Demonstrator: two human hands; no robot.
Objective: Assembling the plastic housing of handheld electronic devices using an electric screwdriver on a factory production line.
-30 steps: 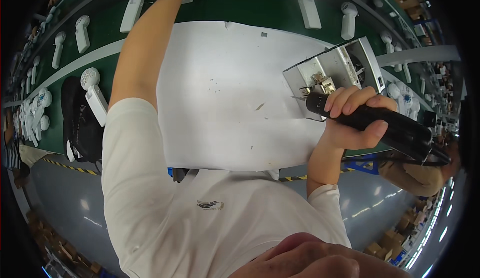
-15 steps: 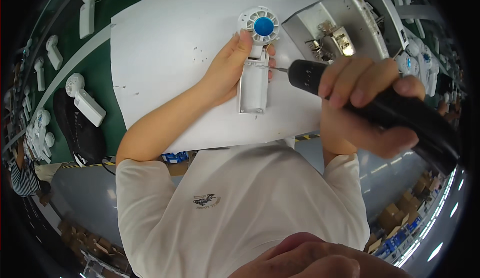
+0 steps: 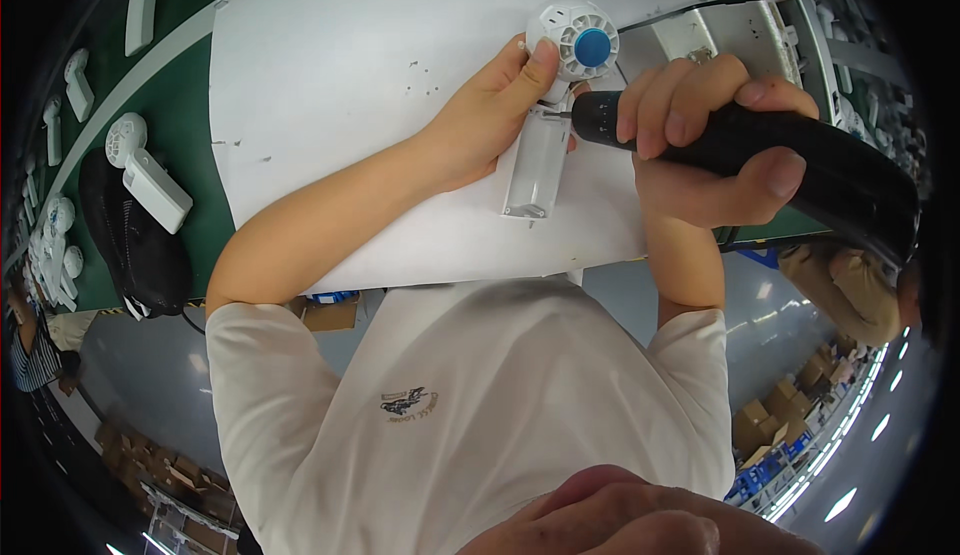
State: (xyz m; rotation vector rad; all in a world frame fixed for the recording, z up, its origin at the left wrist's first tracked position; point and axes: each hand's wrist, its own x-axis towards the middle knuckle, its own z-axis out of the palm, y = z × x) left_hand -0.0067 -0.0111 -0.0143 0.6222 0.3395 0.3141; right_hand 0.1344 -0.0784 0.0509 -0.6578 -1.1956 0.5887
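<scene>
White-topped bench close under the chest, with a green belt behind it and more small white fans lying along the left. Pressing a handheld fan flat on the white top with the left hand, fingers curled about the neck just under the round, blue-centred head, thumb against its rim. Gripping a black electric screwdriver in the right hand, all fingers wrapped fully round the barrel, bit set against the fan where head meets handle. Looks like a screw being driven at that joint, mid-step rather than done; cannot tell whether the screw is seated. Calls next for a bit square to the casing, steady pressure, and care for the left thumb, very near the tip. Near edge of the bench just below the handle's end, so little room toward the body. Metal tray close beside the right knuckles on the far side. Open white surface to the left and beyond for shifting the fan.
</scene>
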